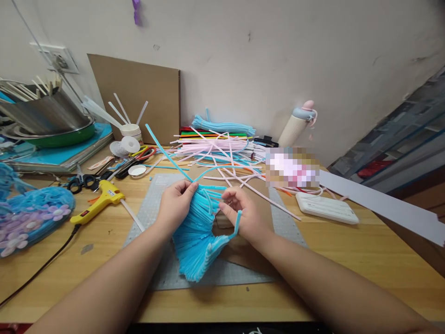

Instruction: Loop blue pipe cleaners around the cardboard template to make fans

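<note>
A fan-shaped piece made of blue pipe cleaners [194, 246] is held up over the cutting mat, its rows bunched at the top and flaring lower down. My left hand [176, 203] pinches its upper left edge, thumb on top. From there a loose blue stem [167, 151] sticks up to the left. At the upper right of the piece, my right hand [248, 217] has curled fingers, with thumb and fingertips closed on the ends of the blue stems. One bent end of the piece rises in front of the right palm.
Under the work lie a brown cardboard sheet [253, 253] and a grey cutting mat [160, 273]. A yellow glue gun [97, 202], scissors [82, 181] and a blue flowered piece [38, 213] are left. Pink pipe cleaners [212, 147] pile behind; a white power strip [327, 208] sits right.
</note>
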### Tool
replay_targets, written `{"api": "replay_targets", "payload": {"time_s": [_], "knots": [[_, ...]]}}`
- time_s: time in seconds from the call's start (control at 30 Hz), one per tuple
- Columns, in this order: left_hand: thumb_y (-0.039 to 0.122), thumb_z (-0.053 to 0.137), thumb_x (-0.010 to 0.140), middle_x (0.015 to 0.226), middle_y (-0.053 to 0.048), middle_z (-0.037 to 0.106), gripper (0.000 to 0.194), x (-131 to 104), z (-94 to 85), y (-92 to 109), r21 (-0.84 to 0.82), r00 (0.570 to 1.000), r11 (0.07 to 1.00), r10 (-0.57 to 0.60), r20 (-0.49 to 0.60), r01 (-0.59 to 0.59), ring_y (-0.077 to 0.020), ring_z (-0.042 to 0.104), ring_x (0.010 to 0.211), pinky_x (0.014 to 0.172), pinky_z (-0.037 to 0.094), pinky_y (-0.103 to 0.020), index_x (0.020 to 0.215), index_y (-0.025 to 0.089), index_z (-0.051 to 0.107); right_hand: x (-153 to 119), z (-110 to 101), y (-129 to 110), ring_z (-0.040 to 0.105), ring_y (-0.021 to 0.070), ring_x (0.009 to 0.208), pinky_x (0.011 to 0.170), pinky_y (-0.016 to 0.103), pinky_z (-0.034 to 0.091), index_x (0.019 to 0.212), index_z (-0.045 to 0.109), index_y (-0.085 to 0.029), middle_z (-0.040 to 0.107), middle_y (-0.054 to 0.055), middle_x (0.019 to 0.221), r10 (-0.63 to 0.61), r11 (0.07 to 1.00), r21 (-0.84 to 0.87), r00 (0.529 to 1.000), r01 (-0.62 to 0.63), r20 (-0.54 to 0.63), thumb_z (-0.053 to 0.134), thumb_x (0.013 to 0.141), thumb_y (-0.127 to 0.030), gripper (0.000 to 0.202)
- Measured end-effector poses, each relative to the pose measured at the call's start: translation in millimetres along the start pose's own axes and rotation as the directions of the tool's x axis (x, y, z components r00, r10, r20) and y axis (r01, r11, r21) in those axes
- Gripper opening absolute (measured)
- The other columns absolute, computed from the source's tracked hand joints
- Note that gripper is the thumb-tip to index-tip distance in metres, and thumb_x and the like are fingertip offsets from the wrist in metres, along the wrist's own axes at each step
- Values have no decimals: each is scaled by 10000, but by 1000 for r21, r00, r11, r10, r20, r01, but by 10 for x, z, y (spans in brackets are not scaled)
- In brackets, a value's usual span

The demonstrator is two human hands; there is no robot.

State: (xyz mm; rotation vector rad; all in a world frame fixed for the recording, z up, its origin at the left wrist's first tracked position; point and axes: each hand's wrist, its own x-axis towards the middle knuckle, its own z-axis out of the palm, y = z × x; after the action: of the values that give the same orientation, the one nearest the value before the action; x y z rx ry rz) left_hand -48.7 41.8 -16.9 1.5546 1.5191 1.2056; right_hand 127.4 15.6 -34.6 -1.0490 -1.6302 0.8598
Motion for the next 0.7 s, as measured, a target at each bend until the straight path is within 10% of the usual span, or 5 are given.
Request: {"api": "replay_targets", "payload": {"time_s": [0.17,0.5,0.7], "knots": [[426,534,731,533,51,443,291,21,1,-30,-19,1000,1000,-2,0,2,-85,383,503,497,322,-197,617,159,556,22,-47,-2,518,137,726,662,269,429,879,614,-206,545,44,852,-124,978,-151,984,142,126,523,787,-229,131],[482,552,703,524,41,446,342,49,19,-93,-114,994,989,-83,72,91,-83,377,481,462,310,-193,643,145,566,9,14,126,584,126,569,531,238,452,867,597,-190,627,5,682,209,978,-19,957,-209,200,561,750,-311,172],[495,586,659,570,4,569,359,83,-58,-42,-152,941,965,-161,296,213,-112,476,506,494,357,-215,686,138,613,53,-2,158,586,126,576,513,229,456,792,600,-175,632,13,695,201,978,39,975,-205,91,563,741,-316,155]]}}
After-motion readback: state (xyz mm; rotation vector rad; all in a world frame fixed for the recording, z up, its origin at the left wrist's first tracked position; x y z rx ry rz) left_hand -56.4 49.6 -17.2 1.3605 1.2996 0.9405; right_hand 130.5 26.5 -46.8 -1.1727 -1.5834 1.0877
